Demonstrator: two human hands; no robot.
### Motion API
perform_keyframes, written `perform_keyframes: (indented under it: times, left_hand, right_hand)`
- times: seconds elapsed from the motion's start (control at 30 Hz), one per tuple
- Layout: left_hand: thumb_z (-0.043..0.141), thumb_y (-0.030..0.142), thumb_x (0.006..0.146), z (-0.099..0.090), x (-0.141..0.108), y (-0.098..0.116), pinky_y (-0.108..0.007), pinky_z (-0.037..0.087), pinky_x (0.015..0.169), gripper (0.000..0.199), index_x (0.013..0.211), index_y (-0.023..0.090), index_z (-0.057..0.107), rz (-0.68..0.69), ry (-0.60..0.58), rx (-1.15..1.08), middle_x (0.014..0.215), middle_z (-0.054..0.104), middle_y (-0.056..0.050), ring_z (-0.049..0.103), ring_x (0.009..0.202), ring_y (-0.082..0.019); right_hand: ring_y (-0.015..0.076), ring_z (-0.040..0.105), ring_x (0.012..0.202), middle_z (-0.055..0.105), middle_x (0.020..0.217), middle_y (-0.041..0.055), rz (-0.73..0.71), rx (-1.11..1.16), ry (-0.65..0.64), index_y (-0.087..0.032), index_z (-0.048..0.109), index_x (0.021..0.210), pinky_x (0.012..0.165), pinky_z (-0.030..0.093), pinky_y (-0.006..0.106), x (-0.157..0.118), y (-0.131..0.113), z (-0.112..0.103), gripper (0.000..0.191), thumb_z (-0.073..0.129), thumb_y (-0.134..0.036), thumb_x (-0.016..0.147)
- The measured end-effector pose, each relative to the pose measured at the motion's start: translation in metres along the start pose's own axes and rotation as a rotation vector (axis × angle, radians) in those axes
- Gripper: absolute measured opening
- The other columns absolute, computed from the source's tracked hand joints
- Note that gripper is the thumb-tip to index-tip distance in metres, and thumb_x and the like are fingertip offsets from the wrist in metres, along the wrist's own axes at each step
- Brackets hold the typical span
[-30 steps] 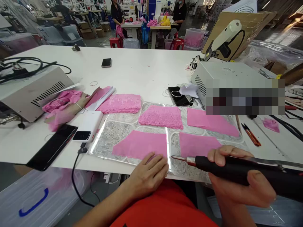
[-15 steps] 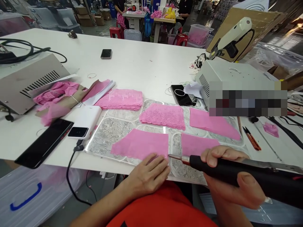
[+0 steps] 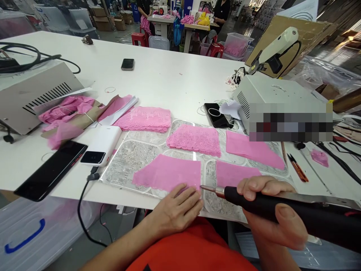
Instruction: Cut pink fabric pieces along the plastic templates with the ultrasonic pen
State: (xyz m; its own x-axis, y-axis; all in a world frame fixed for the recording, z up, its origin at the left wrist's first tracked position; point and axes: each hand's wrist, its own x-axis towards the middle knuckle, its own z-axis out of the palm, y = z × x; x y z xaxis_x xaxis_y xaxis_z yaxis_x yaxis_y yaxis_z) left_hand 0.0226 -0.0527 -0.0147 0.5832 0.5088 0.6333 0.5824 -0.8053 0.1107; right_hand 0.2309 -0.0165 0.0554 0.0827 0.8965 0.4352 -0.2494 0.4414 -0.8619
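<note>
My left hand (image 3: 180, 207) lies flat, fingers stretched out and together, on the lower right corner of a flat pink fabric piece (image 3: 169, 171). My right hand (image 3: 270, 210) is wrapped round a black-handled tool (image 3: 254, 197) with a thin pointed metal tip. That tip touches or hovers at the fabric's right edge, beside my left fingertips; contact cannot be made out. Just right of it is another pink piece (image 3: 235, 173), partly behind my right hand. Beyond lie a pink lace stack (image 3: 194, 140) and a third plain piece (image 3: 254, 148), all on a marbled grey mat (image 3: 135, 154).
Left are a white power bank (image 3: 105, 139) with a cable, a dark phone-like slab (image 3: 53, 169) and bundled pink cloth (image 3: 67, 109). A grey box (image 3: 276, 92) stands at right, near orange-handled snips (image 3: 299, 169). A black phone (image 3: 216, 114) lies behind the mat. People sit or stand far back.
My right hand and the tool's handle have shifted slightly left in view. My left hand and the fabric have stayed in place, and the tip is still at the fabric's right edge.
</note>
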Motion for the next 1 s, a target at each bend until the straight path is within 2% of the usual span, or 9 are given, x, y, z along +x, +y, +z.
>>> perform_keyframes:
  times: [0.17, 0.33, 0.47, 0.57, 0.63, 0.73, 0.8, 0.87, 1.0]
  left_hand:
    - [0.057, 0.013, 0.091, -0.001, 0.001, 0.000, -0.042, 0.047, 0.100, 0.018, 0.108, 0.010, 0.064, 0.005, -0.016, -0.016, 0.114, 0.069, -0.011, 0.061, 0.112, -0.023]
    - [0.056, 0.011, 0.090, -0.004, 0.005, 0.000, -0.040, 0.048, 0.098, 0.017, 0.105, 0.011, 0.063, -0.015, 0.013, -0.050, 0.107, 0.070, -0.010, 0.062, 0.108, -0.022]
    - [0.053, 0.009, 0.090, -0.012, 0.015, 0.001, -0.037, 0.048, 0.098, 0.018, 0.105, 0.012, 0.063, -0.006, 0.087, -0.074, 0.103, 0.070, -0.010, 0.063, 0.104, -0.020]
    - [0.050, 0.004, 0.091, -0.020, 0.032, 0.000, -0.034, 0.051, 0.091, 0.023, 0.109, 0.011, 0.061, 0.020, 0.025, -0.120, 0.102, 0.069, -0.011, 0.063, 0.098, -0.019]
    - [0.046, 0.006, 0.093, -0.018, 0.049, -0.003, -0.032, 0.053, 0.080, 0.021, 0.108, 0.011, 0.061, 0.049, -0.040, -0.149, 0.096, 0.068, -0.011, 0.063, 0.088, -0.019]
    - [0.044, 0.013, 0.095, 0.001, 0.084, -0.004, -0.030, 0.051, 0.065, 0.017, 0.095, 0.015, 0.061, 0.133, -0.205, -0.178, 0.083, 0.064, -0.007, 0.059, 0.072, -0.018]
    - [0.049, 0.017, 0.094, 0.023, 0.111, 0.003, -0.030, 0.050, 0.063, 0.014, 0.084, 0.017, 0.059, 0.200, -0.351, -0.173, 0.078, 0.061, -0.005, 0.058, 0.069, -0.018]
    - [0.058, 0.023, 0.090, 0.049, 0.139, 0.015, -0.032, 0.050, 0.065, 0.012, 0.080, 0.015, 0.060, 0.260, -0.454, -0.146, 0.078, 0.062, -0.006, 0.060, 0.071, -0.019]
    - [0.065, 0.036, 0.085, 0.095, 0.183, 0.045, -0.037, 0.051, 0.068, 0.025, 0.086, 0.011, 0.063, 0.291, -0.482, -0.098, 0.080, 0.064, -0.010, 0.063, 0.078, -0.025]
  right_hand:
    - [0.0131, 0.054, 0.056, 0.058, 0.073, 0.0008, -0.004, -0.027, 0.024, -0.020, 0.061, 0.084, 0.057, 0.050, 0.033, 0.000, -0.001, 0.003, 0.014, 0.060, -0.033, 0.078]
    - [0.0137, 0.049, 0.051, 0.058, 0.070, 0.0026, -0.075, -0.020, 0.270, -0.018, 0.063, 0.077, 0.052, 0.047, 0.035, 0.005, -0.006, -0.017, 0.019, 0.052, -0.030, 0.067]
    - [0.0140, 0.046, 0.046, 0.055, 0.065, 0.0031, -0.231, -0.113, 0.622, -0.018, 0.060, 0.066, 0.044, 0.040, 0.033, 0.015, -0.012, -0.061, 0.019, 0.047, -0.029, 0.058]
    - [0.0121, 0.045, 0.046, 0.053, 0.063, 0.0037, -0.339, -0.162, 0.948, -0.017, 0.058, 0.060, 0.042, 0.039, 0.030, 0.020, -0.019, -0.110, 0.018, 0.046, -0.031, 0.059]
    - [0.0111, 0.048, 0.050, 0.053, 0.066, 0.0025, -0.370, -0.206, 1.053, -0.017, 0.057, 0.062, 0.048, 0.044, 0.030, 0.018, -0.024, -0.145, 0.015, 0.049, -0.030, 0.064]
    - [0.0114, 0.050, 0.053, 0.053, 0.071, 0.0014, -0.462, -0.306, 1.166, -0.019, 0.053, 0.061, 0.053, 0.047, 0.032, 0.010, -0.028, -0.190, 0.012, 0.053, -0.026, 0.071]
    - [0.0126, 0.050, 0.054, 0.054, 0.074, 0.0019, -0.483, -0.333, 1.202, -0.020, 0.051, 0.061, 0.053, 0.048, 0.034, 0.003, -0.026, -0.209, 0.014, 0.056, -0.025, 0.073]
    - [0.0128, 0.049, 0.053, 0.054, 0.075, 0.0018, -0.488, -0.318, 1.228, -0.020, 0.051, 0.063, 0.053, 0.049, 0.036, -0.001, -0.023, -0.217, 0.012, 0.057, -0.026, 0.072]
    - [0.0142, 0.053, 0.053, 0.058, 0.077, 0.0016, -0.468, -0.220, 1.274, -0.020, 0.055, 0.070, 0.057, 0.050, 0.038, -0.006, -0.021, -0.211, 0.008, 0.058, -0.024, 0.064]
